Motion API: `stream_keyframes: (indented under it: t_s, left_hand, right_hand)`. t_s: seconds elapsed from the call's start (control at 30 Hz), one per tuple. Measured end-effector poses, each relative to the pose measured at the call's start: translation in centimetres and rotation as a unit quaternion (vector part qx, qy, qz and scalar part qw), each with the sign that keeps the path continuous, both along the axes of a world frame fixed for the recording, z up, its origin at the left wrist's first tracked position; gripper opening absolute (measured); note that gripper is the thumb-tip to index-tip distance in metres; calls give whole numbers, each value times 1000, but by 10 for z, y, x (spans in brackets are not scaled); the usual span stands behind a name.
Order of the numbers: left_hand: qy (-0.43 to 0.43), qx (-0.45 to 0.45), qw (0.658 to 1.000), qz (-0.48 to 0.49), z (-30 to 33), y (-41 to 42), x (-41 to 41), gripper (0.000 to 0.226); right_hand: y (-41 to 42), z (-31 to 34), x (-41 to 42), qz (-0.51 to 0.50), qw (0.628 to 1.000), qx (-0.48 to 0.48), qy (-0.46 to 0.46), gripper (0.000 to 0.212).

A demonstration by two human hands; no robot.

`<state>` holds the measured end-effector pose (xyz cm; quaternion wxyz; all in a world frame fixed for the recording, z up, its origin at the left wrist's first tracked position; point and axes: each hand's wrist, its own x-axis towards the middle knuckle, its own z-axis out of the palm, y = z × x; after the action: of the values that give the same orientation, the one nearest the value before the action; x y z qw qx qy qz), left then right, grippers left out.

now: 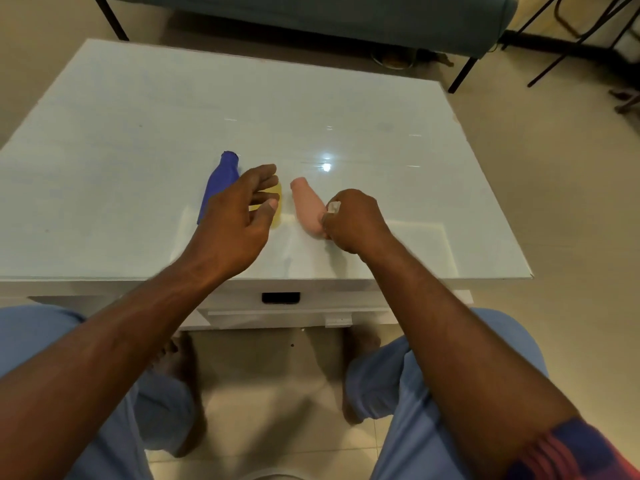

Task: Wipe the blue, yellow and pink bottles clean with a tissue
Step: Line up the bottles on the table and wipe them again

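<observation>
Three bottles lie side by side on the white table (138, 133). The blue bottle (220, 181) is at the left, its neck pointing away from me. Beside it the yellow bottle (276, 206) is mostly hidden behind my left hand (235, 220), which hovers over it with fingers apart and holds nothing. The pink bottle (308, 206) lies to the right. My right hand (353, 221) is closed around a small white tissue (333, 207) and rests against the pink bottle's near end.
The table has a glossy glass top with a light glare spot (326, 166) and a drawer handle (280, 297) at its front. A dark bench (311, 15) stands beyond the table. Chair legs (571, 36) are at the far right. My knees sit below the table's front edge.
</observation>
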<state>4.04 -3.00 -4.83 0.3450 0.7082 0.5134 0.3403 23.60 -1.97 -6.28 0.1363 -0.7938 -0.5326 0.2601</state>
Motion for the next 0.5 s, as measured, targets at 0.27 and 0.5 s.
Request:
stream_keyframes:
  t_s: [0.27, 0.5]
  left_hand:
    - [65, 53, 996, 4, -5, 0, -20, 49]
    - [118, 63, 991, -20, -5, -24, -30, 56]
  right_hand:
    - [-27, 3, 22, 31, 989, -20, -145, 42]
    - [-56, -8, 13, 46, 980, -25, -191, 42]
